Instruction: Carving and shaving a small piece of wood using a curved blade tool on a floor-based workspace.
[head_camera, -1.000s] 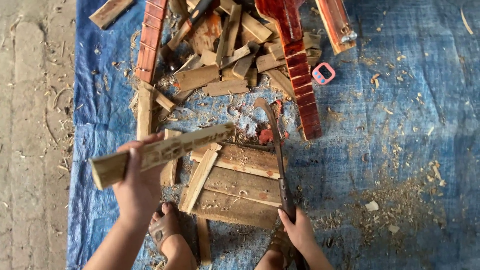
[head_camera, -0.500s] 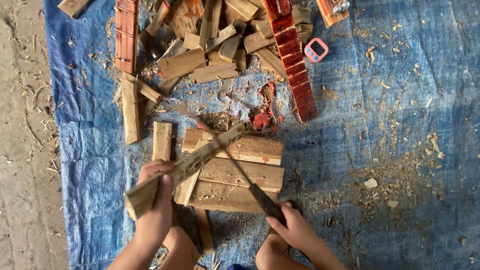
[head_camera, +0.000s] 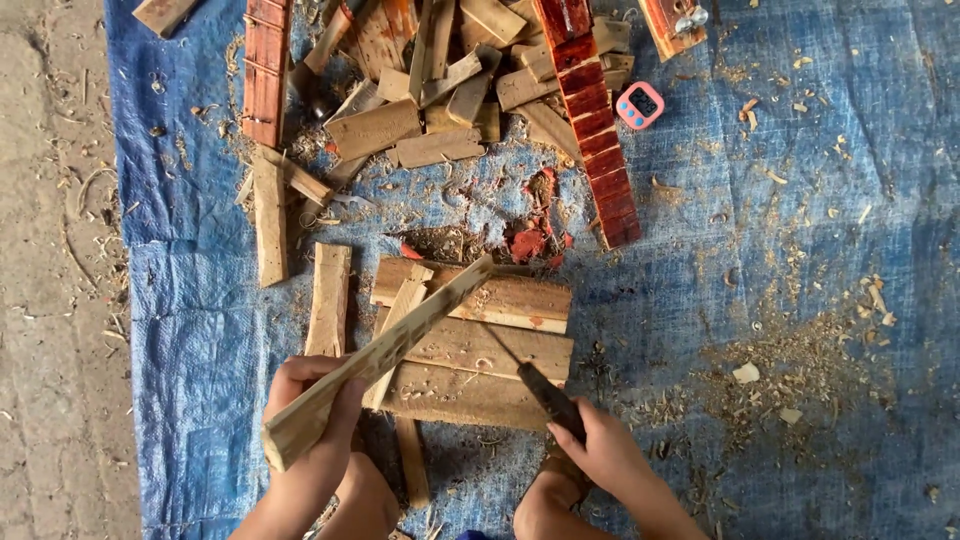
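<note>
Both forearms run off the bottom edge, and a knee below each one hides part of the wrist. The left hand (head_camera: 312, 400) is wrapped tight around the near end of a long wooden slat (head_camera: 385, 352), pale and rough-sawn, which slants up and away so its far end rests on the stacked planks (head_camera: 475, 345). The right hand (head_camera: 598, 450) is closed on the dark handle of a blade tool (head_camera: 535, 380); its thin metal reaches toward the slat, but just where edge meets wood is hard to make out. The planks lie flat, weathered brown, on a blue woven tarp (head_camera: 760, 260) dusted with shavings and chips. Beyond them sits a heap of wood offcuts (head_camera: 430, 120), split and uneven, crossed by a red notched beam (head_camera: 595, 130) that is cut off at the top. A small pink timer (head_camera: 640, 105) lies beside it.
</note>
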